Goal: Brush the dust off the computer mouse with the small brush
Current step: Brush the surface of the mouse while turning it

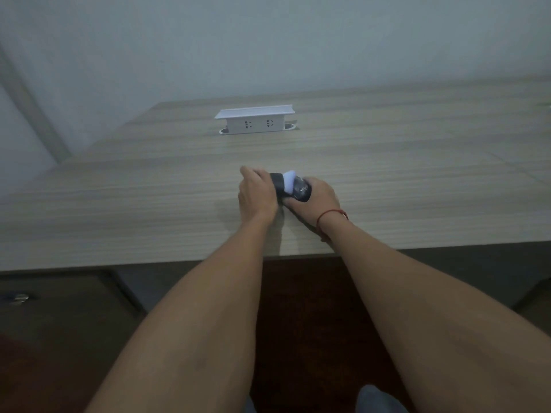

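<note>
A black computer mouse (276,183) rests on the wooden desk (149,189), partly hidden under my left hand (256,193), which grips it from the left side. My right hand (320,201) holds the small brush (302,190), whose glossy black handle bears white lettering. The brush's white bristles (289,180) press against the top of the mouse between the two hands. A red string bracelet is on my right wrist.
A white pop-up power socket box (255,122) stands open at the far middle of the desk. The desk's front edge (179,262) runs just below my wrists. A dark cabinet (59,308) stands under the desk at the left.
</note>
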Demonstrator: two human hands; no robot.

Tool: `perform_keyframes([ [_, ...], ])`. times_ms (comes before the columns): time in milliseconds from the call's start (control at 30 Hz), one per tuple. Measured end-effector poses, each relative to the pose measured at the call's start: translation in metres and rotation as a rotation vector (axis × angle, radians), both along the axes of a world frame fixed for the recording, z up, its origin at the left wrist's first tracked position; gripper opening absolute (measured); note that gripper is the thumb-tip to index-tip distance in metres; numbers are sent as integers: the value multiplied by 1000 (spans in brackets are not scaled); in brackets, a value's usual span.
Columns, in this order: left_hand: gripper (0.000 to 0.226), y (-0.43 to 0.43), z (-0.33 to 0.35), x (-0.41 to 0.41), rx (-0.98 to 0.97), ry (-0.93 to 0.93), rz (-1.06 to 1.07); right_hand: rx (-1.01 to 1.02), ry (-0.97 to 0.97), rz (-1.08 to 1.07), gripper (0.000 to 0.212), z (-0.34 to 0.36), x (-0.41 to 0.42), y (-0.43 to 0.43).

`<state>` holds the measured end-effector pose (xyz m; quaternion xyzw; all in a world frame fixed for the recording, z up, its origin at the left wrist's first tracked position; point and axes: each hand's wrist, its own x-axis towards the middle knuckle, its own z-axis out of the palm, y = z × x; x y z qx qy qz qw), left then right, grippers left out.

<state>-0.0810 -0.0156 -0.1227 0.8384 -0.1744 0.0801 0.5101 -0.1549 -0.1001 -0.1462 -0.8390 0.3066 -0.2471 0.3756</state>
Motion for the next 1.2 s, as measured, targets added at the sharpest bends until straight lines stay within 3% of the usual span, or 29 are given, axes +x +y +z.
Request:
perform_keyframes([
  [133, 31, 10, 12, 16, -59, 25, 72, -35, 46, 28, 50, 3, -1, -4],
  [267, 38, 11, 14, 18, -133, 3, 48, -25, 77, 38, 72, 4, -3, -5],
  [433, 39, 4, 2, 6, 24, -43, -54, -32, 33, 34, 50, 3, -4, -1],
  [600, 35, 12, 4, 18, 83, -3, 120, -60, 37, 37, 53, 2, -3, -1],
  [1200, 43, 14, 7, 20, -134, 26, 19, 8, 3, 84, 61, 4, -6, -7],
])
